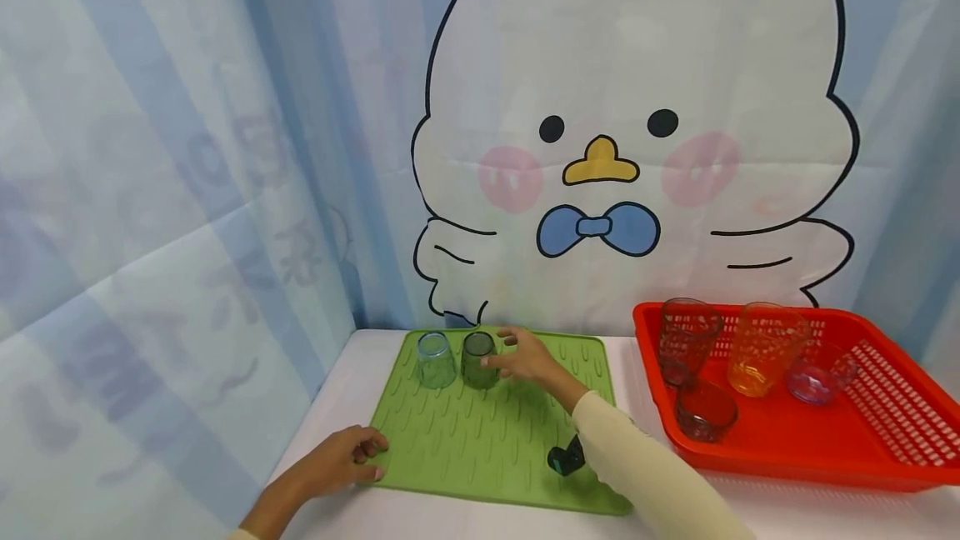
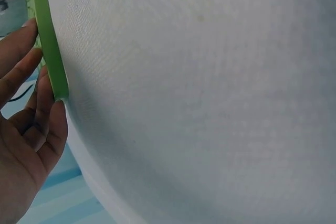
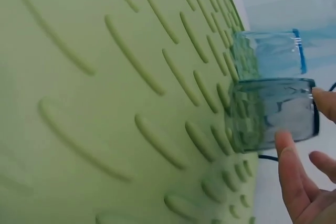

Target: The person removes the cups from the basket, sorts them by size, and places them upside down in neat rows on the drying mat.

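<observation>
A dark grey glass (image 1: 480, 363) stands on a green ribbed drying mat (image 1: 480, 440), near its back edge, narrower end up. Right beside it is a light blue glass (image 1: 436, 363), standing the same way. My right hand (image 1: 525, 357) is at the right side of the grey glass, its fingers spread; in the right wrist view the fingertips (image 3: 284, 141) overlap the glass, and firm contact is hard to judge. My left hand (image 1: 341, 461) rests at the mat's front left corner, fingers loosely bent, touching the green edge (image 2: 52, 56) in the left wrist view.
A red plastic basket (image 1: 795, 473) stands to the right of the mat. In it are a tall reddish glass (image 1: 686, 340), an orange glass (image 1: 765, 348), a purple glass (image 1: 817, 375) and a low dark glass (image 1: 707, 412). Beside the right sleeve is a small black device (image 1: 566, 457). A printed curtain hangs behind.
</observation>
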`<state>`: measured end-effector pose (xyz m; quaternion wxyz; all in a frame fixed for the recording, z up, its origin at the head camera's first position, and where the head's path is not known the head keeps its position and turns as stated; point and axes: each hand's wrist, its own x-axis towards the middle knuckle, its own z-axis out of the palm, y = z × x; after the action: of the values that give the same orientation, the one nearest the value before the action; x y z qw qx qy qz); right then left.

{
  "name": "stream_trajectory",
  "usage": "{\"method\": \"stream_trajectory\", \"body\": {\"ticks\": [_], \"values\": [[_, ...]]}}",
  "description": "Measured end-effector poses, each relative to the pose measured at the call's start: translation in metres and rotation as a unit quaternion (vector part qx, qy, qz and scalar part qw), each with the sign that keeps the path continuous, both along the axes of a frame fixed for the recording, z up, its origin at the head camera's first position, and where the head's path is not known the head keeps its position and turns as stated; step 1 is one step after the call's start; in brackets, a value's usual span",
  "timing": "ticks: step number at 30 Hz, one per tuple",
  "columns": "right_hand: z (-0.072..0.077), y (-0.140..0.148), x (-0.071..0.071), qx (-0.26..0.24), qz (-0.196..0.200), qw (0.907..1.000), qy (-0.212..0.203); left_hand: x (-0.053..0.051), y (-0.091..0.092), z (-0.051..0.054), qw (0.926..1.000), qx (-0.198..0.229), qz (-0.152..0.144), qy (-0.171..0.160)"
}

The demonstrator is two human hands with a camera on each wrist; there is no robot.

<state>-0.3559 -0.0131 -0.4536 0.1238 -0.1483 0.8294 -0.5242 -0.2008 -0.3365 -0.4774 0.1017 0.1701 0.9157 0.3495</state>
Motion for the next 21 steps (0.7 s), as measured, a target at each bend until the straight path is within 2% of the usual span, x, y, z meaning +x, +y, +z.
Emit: {"method": "stream_trajectory", "body": {"ticks": [9,16,21], "values": [[0.024,0.021,0.020,0.056,-0.002,0.9982,0.022,-0.004,-0.003,-0.001,0.9998,-0.006,0.003,-0.017],[0.044,0.049,0.046,0.078,0.036,0.9952,0.048,-0.004,-0.002,-0.003,0.9998,-0.005,0.006,-0.018],[0.051,0.072,0.065,0.082,0.079,0.9913,0.066,-0.004,-0.005,-0.004,0.9998,0.005,-0.013,-0.012]]}}
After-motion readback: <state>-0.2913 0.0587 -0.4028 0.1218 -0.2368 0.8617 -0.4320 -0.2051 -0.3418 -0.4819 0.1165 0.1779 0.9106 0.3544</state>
